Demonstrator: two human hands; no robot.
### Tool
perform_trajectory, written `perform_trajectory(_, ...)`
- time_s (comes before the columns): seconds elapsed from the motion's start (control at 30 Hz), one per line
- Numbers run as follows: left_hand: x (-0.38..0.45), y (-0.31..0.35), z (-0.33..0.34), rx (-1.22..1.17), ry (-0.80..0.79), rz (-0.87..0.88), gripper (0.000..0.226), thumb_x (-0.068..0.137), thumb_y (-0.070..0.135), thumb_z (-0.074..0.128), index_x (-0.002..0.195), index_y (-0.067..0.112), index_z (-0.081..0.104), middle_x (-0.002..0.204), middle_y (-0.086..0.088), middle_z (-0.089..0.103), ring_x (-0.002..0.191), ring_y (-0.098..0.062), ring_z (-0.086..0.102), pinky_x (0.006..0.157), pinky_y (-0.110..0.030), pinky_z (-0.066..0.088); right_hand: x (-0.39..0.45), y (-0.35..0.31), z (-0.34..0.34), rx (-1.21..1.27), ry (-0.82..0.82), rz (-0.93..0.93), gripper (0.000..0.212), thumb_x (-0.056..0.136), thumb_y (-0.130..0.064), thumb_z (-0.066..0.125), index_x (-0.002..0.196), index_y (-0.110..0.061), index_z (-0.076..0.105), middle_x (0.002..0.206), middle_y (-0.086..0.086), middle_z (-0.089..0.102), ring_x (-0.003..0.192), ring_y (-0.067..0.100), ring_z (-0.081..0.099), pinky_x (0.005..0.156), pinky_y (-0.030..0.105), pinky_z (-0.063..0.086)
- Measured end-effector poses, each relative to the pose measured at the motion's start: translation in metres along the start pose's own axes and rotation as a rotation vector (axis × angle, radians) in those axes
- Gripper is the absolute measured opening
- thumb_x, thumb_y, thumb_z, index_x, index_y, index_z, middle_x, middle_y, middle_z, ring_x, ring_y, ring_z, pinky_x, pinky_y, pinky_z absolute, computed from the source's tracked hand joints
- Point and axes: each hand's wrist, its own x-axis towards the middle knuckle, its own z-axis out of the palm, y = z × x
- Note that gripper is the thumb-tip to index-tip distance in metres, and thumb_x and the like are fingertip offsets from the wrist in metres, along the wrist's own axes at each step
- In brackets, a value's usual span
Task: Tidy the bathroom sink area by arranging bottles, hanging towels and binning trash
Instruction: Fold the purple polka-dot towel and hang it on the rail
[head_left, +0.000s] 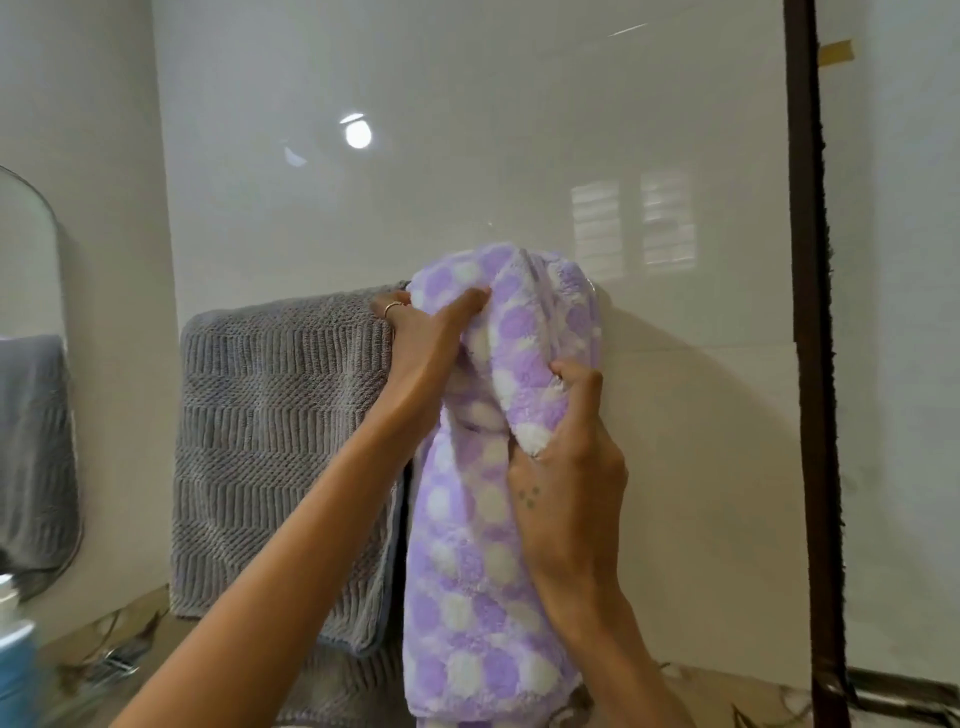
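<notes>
A single head-worn view is given, faced forward at close range toward a tiled wall (519, 130), where two hung towels are framed centrally.

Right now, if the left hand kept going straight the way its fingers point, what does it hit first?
Likely the purple towel that the left hand already grips near its top; behind it, probably the tiled wall. Depth is unclear from this one view.

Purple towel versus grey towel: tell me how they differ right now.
The purple towel has white dots and a fluffy pile; the grey towel is plain with ribbed, zigzag texture. The purple towel is bunched narrow; the grey towel hangs spread flat. The left hand and right hand grip the purple towel; neither grips the grey towel. Both hang side by side at the same height against the wall.
</notes>
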Motion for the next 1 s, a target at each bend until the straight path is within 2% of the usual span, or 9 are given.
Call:
perform_trajectory(0.2,-0.009,-0.016,0.000,-0.143,0.023,0.050,0.058,0.064,0.029,0.067,0.110,0.018,0.034,0.093,0.004,0.056,0.083,-0.011,0.060,0.083,-0.034,0.050,-0.001,0.010,-0.008,-0.009,-0.103,0.036,0.049,0.080,-0.023,0.070,0.121,-0.019,0.044,0.114,0.001,0.063,0.095,0.025,0.061,0.065,0.023,0.036)
perform_trajectory(0.3,-0.019,-0.026,0.007,-0.345,0.050,0.027,0.046,0.079,0.012,0.066,0.113,0.016,0.035,0.097,-0.006,0.059,0.082,-0.018,0.061,0.077,-0.037,0.051,0.017,0.014,-0.023,0.010,-0.159,0.129,0.046,0.079,-0.054,0.062,0.114,-0.029,0.044,0.104,-0.010,0.053,0.097,0.016,0.053,0.070,0.022,0.035)
perform_trajectory(0.43,-0.036,-0.041,0.016,-0.572,0.093,-0.004,0.044,0.085,0.008,0.058,0.125,0.007,0.038,0.103,-0.010,0.061,0.085,-0.021,0.062,0.077,-0.037,0.053,0.075,0.010,-0.031,-0.101,-0.102,0.178,0.066,0.075,-0.067,0.053,0.117,-0.017,0.046,0.117,0.006,0.048,0.112,0.028,0.046,0.092,0.039,0.038)
perform_trajectory(0.57,-0.042,-0.055,0.016,-0.668,-0.009,0.028,0.067,0.079,0.016,0.056,0.126,-0.018,0.023,0.075,-0.004,0.045,0.059,-0.011,0.053,0.057,-0.027,0.047,0.137,0.013,-0.014,0.060,-0.435,0.524,0.094,0.071,-0.067,0.061,0.138,-0.009,0.029,0.138,0.013,0.043,0.123,0.030,0.048,0.103,0.039,0.040)
perform_trajectory(0.67,-0.034,-0.056,0.002,-0.597,-0.120,-0.051,0.078,0.074,0.026,0.060,0.132,-0.014,0.025,0.089,-0.021,0.053,0.072,-0.022,0.060,0.066,-0.037,0.051,0.144,0.018,-0.004,0.299,-0.621,0.698,0.097,0.064,-0.064,0.071,0.139,-0.011,0.038,0.136,0.010,0.050,0.116,0.026,0.056,0.100,0.041,0.046)
perform_trajectory(0.73,-0.029,-0.051,-0.008,-0.492,-0.163,-0.087,0.077,0.070,0.030,0.063,0.136,0.002,0.033,0.116,-0.026,0.054,0.089,-0.027,0.063,0.075,-0.041,0.053,0.142,0.020,-0.004,0.314,-0.594,0.690,0.093,0.058,-0.062,0.076,0.130,-0.010,0.051,0.125,0.010,0.061,0.106,0.026,0.063,0.095,0.040,0.050)
perform_trajectory(0.77,-0.027,-0.048,-0.013,-0.427,-0.162,-0.069,0.072,0.072,0.029,0.063,0.134,0.006,0.036,0.118,-0.021,0.055,0.087,-0.023,0.065,0.071,-0.038,0.054,0.141,0.018,-0.004,0.318,-0.571,0.676,0.090,0.056,-0.061,0.077,0.127,-0.010,0.055,0.121,0.009,0.064,0.102,0.026,0.065,0.093,0.040,0.052)
perform_trajectory(0.9,-0.026,-0.030,-0.027,-0.150,-0.134,0.000,0.051,0.076,0.031,0.064,0.119,0.017,0.039,0.099,0.002,0.059,0.076,-0.006,0.066,0.066,-0.026,0.052,0.131,0.002,0.000,0.216,-0.417,0.485,0.057,0.062,-0.052,0.076,0.099,-0.009,0.067,0.100,0.010,0.070,0.091,0.027,0.066,0.084,0.039,0.053)
perform_trajectory(1.0,-0.018,-0.020,-0.044,0.396,0.050,0.245,0.034,0.077,0.049,0.053,0.098,0.023,0.051,0.085,0.006,0.062,0.078,-0.016,0.059,0.066,-0.031,0.042,0.113,-0.008,0.009,0.007,-0.294,0.255,0.035,0.075,-0.039,0.066,0.093,-0.010,0.064,0.100,0.014,0.068,0.096,0.032,0.061,0.072,0.031,0.043)
